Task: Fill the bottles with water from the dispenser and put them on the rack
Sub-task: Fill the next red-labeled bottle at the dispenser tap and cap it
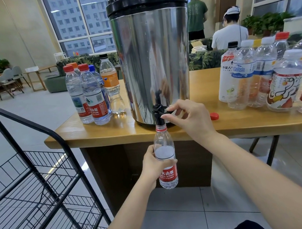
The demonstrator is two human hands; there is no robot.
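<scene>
Left hand grips the clear red-labelled plastic bottle under the black tap of the steel dispenser — right hand pinches its lever; keep the neck centred, release before overflow.

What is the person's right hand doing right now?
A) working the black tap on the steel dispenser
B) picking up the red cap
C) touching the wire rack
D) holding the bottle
A: the right hand pinches the black tap of the dispenser, while the left hand holds the bottle under its spout.
</scene>
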